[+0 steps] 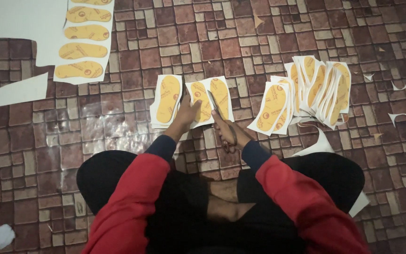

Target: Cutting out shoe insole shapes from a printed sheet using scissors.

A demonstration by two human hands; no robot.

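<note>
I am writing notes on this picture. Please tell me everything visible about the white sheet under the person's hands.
The sheet is thin white card printed with two yellow sole shapes side by side. It lies flat on the brick-patterned floor. The left hand presses its left part; scissors in the right hand cut between the shapes.

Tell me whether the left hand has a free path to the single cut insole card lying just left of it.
Probably yes: the left hand presses the two-insole sheet, and the cut card lies right beside it, with nothing between.
</note>
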